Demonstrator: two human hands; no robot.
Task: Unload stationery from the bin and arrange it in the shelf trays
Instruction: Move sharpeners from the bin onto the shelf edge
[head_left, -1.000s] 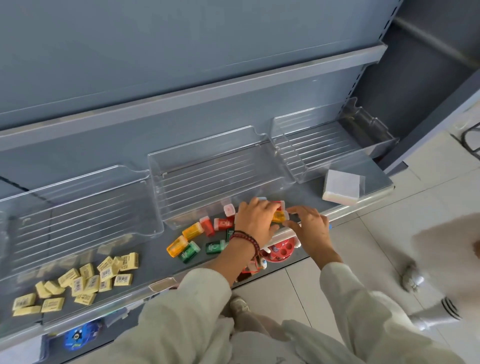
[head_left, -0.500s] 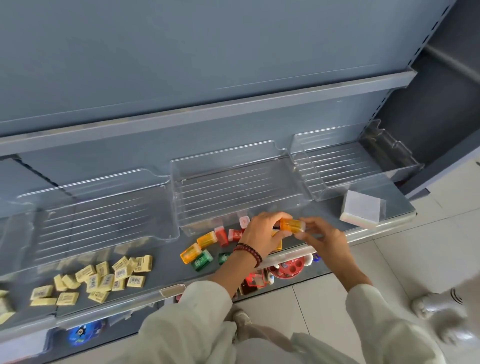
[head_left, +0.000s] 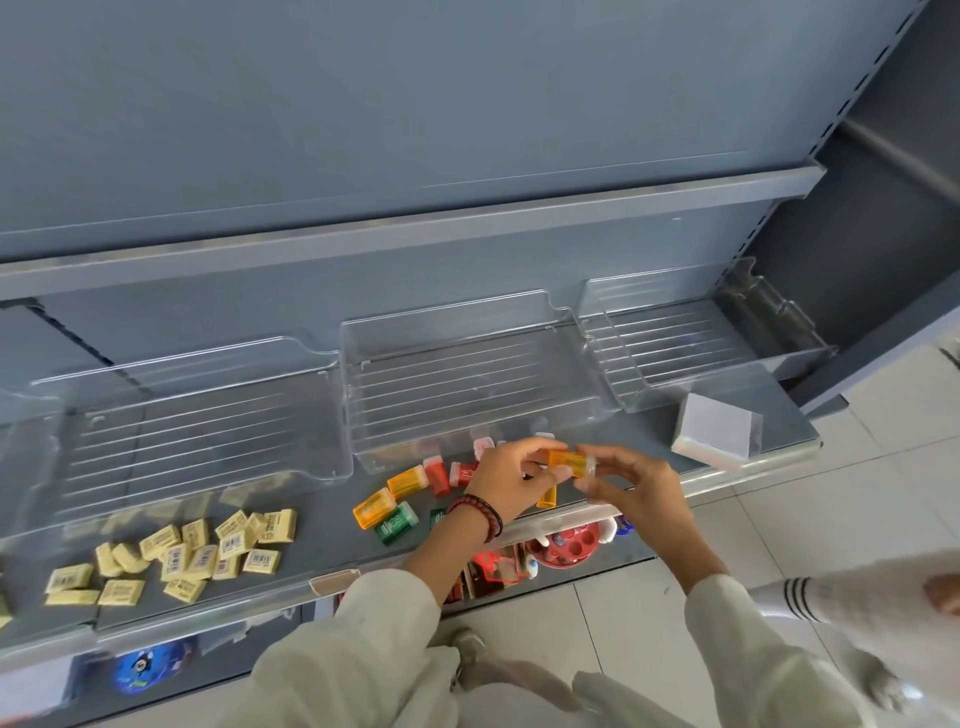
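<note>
**Orange case held by both hands over the shelf front**

A grey metal shelf (head_left: 322, 540) is fitted with three clear plastic trays, each with a ribbed floor and a low front wall: the left tray (head_left: 182, 415), the middle tray (head_left: 467, 379) and the right tray (head_left: 675, 343). Pale yellow rectangular erasers (head_left: 197, 551) with barcode labels are scattered on the shelf in front of the left tray. Small translucent cases (head_left: 400, 493) in orange, red and green, box-shaped, are strewn just in front of the middle tray; whether any lie inside it cannot be told. A white block (head_left: 711, 439) is set in front of the right tray. The orange case (head_left: 569, 461) is pinched by the left hand (head_left: 511, 480) and gripped at its white end by the right hand (head_left: 634, 483), near the other cases. A beaded bracelet (head_left: 478, 512) is worn on the left wrist.
</note>
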